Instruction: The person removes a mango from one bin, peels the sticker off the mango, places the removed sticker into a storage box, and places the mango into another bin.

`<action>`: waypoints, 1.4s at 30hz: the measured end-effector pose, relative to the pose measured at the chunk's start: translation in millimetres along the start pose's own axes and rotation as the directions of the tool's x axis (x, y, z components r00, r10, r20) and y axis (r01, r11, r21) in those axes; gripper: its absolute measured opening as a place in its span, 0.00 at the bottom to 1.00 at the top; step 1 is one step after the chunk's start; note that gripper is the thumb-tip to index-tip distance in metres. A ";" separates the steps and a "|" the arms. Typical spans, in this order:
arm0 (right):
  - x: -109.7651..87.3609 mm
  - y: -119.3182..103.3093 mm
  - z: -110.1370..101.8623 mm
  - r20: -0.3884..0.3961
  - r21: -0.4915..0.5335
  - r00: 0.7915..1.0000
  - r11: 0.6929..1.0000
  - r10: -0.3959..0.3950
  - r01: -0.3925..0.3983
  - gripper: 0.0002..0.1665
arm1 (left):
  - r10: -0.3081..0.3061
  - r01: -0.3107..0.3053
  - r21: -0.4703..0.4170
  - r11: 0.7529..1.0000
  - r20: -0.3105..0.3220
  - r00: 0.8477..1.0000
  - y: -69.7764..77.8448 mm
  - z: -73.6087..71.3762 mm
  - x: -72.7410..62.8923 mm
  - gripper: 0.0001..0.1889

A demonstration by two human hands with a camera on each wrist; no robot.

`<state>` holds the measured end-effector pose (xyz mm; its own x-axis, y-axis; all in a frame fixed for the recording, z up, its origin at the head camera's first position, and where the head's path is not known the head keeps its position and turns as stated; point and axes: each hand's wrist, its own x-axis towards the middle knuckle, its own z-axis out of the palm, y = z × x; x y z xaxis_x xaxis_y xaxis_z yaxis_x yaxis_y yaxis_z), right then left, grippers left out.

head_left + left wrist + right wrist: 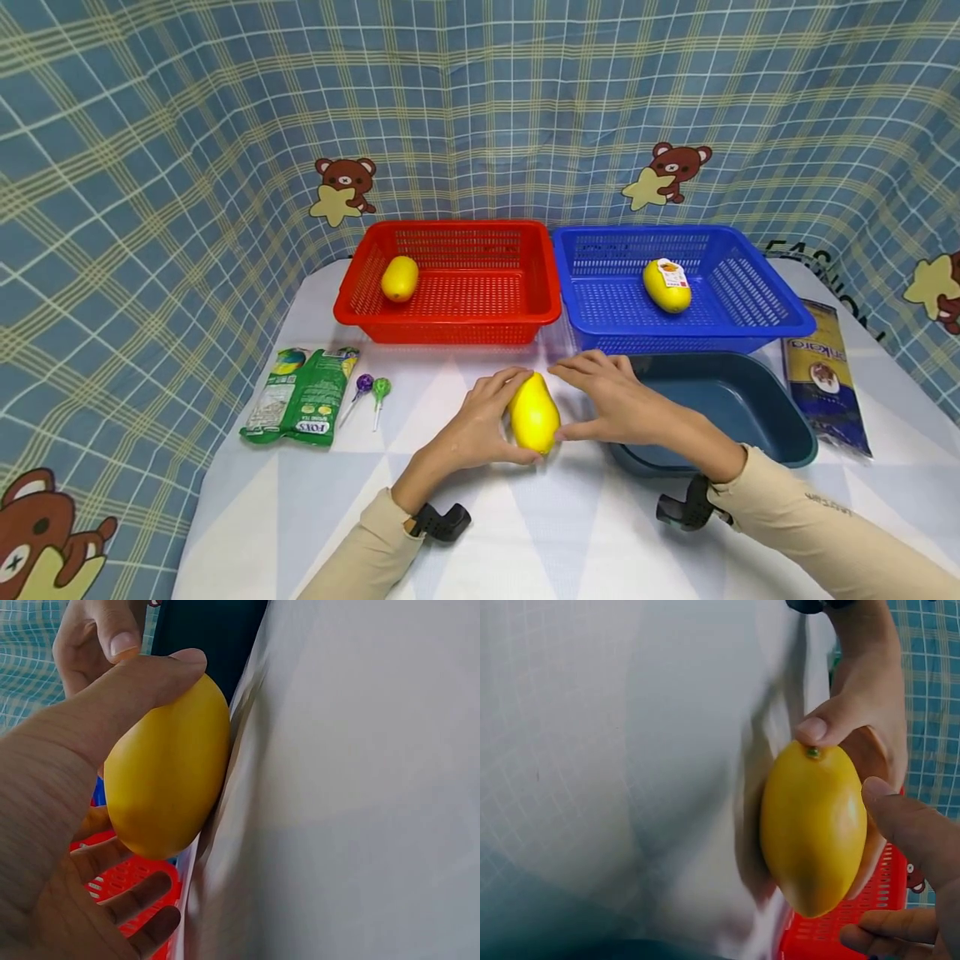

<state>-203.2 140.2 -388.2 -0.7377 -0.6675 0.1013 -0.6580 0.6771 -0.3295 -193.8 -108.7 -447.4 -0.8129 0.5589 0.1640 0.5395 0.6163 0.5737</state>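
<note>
A smooth yellow mango point(535, 414) with a small green stem scar point(813, 752) is at the middle of the table. My left hand point(480, 423) grips it from the left, its thumb over the near end, as the left wrist view shows. To the right of the mango is my right hand point(618, 402), thumb and fingers spread apart. Its thumb tip is right at the fruit's side in the right wrist view, while the other fingers stand off from it.
Behind are a red basket point(450, 329) and a blue basket point(690, 337), each with one yellow fruit inside. A dark teal tub point(712, 400) lies under the right forearm. Left are a green packet point(300, 398) and two lollipops point(381, 389); far right, a purple-and-gold packet point(825, 379).
</note>
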 end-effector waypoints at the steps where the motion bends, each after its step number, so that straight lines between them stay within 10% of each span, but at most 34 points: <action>1: 1.1 -0.3 1.5 0.002 0.000 1.000 1.000 0.000 0.000 0.52 | -0.003 0.003 -0.001 1.000 0.002 1.000 0.0 0.0 -0.2 0.58; 32: 20.8 -3.3 23.9 0.054 -0.140 0.998 0.989 -0.042 0.049 0.68 | 0.024 -0.025 0.043 0.999 0.020 1.000 -2.3 -4.9 0.5 0.65; 42: 19.4 -3.6 27.9 0.022 -0.169 0.998 0.984 -0.061 0.064 0.67 | -0.068 0.063 -0.034 0.997 -0.166 0.984 -13.0 -43.9 -0.3 0.48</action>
<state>-210.8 116.1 -411.2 -0.6927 -0.7141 0.1007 -0.7197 0.6757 -0.1593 -210.3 -141.2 -419.7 -0.8727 0.4157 0.2560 0.4795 0.6308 0.6101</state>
